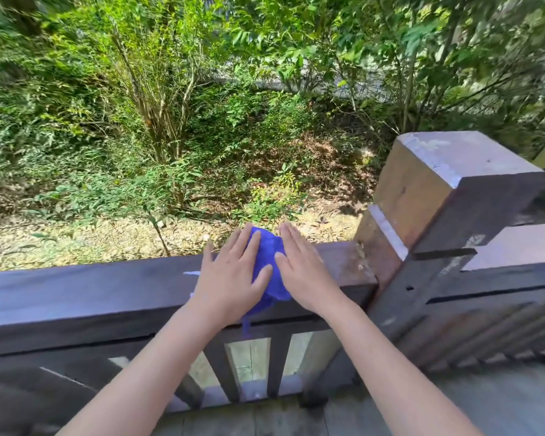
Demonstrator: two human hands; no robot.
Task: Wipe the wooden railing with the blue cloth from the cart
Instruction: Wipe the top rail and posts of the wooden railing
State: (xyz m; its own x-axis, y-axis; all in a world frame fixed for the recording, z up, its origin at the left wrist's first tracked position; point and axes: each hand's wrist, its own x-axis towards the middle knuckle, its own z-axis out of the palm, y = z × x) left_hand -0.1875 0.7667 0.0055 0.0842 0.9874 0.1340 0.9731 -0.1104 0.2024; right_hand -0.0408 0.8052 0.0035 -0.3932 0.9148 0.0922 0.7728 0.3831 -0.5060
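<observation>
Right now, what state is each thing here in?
blue cloth: bunched on the rail top, pressed under both hands, one end hanging down the near side.
left hand: flat, fingers spread.
right hand: flat on the cloth.
wooden railing: dark, upright.
corner post: worn.

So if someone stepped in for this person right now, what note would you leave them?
Left hand: flat, palm down on the cloth.
Right hand: flat, pressing the cloth's right side.
Cloth: bunched on top of the railing, just left of the post; a corner hangs over the near edge.
Done: cloth is at the railing. How much is wiped, cannot tell.
Left: wipe along the rail; pale marks show near the post.
</observation>
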